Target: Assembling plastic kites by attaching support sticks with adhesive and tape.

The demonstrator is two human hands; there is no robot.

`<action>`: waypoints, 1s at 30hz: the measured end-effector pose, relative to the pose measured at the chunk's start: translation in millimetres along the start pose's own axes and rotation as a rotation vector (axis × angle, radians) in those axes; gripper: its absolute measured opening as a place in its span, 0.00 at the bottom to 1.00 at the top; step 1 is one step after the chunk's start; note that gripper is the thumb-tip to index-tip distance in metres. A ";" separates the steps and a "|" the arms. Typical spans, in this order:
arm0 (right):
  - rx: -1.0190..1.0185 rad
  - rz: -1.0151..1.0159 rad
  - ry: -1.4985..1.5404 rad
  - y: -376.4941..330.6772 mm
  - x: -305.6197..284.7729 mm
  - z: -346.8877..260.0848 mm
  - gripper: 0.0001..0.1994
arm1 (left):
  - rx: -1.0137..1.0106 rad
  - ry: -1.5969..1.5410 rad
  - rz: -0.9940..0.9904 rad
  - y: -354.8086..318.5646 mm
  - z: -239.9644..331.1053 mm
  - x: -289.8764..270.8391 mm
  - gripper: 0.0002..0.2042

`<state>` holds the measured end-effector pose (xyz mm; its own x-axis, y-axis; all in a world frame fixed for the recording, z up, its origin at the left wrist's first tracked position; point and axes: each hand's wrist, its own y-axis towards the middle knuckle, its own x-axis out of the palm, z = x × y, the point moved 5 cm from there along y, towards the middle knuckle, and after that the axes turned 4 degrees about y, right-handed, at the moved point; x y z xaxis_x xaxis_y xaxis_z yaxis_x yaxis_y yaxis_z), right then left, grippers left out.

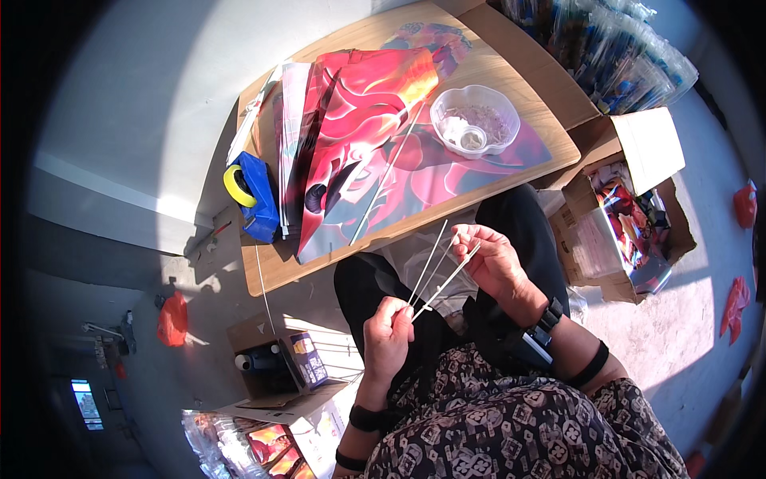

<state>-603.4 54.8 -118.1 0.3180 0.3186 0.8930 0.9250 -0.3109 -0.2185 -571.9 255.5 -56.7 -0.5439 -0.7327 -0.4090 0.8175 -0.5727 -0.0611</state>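
Three thin white sticks [437, 267] — left hand [388, 334] | right hand [495, 259] pinching

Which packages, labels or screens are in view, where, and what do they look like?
Open cardboard box: floor, right of the board; brown, holds colourful printed sheets.
Small cardboard box: floor, lower left; open, holds a blue printed carton and rolls.
Clear plastic packs: top right; bundled, blue and multicoloured contents.
No screens visible.

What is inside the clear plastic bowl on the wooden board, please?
The clear plastic bowl holds a loose scatter of small pale pieces and a small round clear cup, too small to identify. It rests on red printed sheets; the print directly beneath it is mostly covered.
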 end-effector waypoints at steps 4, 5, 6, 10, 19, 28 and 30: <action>-0.007 -0.008 -0.010 0.8 -1.7 0.0 0.06 | -0.019 -0.001 -0.010 0.2 -0.7 0.9 0.05; -0.007 -0.008 -0.010 0.7 -0.9 -0.4 0.06 | -0.018 -0.001 -0.010 0.5 -0.8 1.0 0.05; -0.003 -0.004 -0.007 0.3 0.3 -0.5 0.06 | -0.019 -0.004 -0.011 0.6 -1.3 1.1 0.05; -0.022 -0.012 0.010 3.3 0.8 -1.8 0.06 | -0.009 0.009 -0.009 4.4 -2.6 1.8 0.05; -0.028 -0.045 0.005 4.9 -0.3 -3.0 0.05 | -0.016 0.010 -0.006 6.1 -5.1 2.2 0.05; -0.020 0.055 -0.034 4.0 -6.1 -7.2 0.02 | 0.004 0.059 -0.010 4.9 -2.8 0.3 0.05; 0.025 0.065 -0.035 5.0 -10.5 -8.8 0.02 | 0.005 0.046 0.006 4.1 -2.5 -0.5 0.05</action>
<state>-604.0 42.1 -125.1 0.3844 0.3299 0.8622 0.9070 -0.3092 -0.2860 -567.8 254.5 -59.0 -0.5294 -0.7185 -0.4511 0.8198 -0.5701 -0.0540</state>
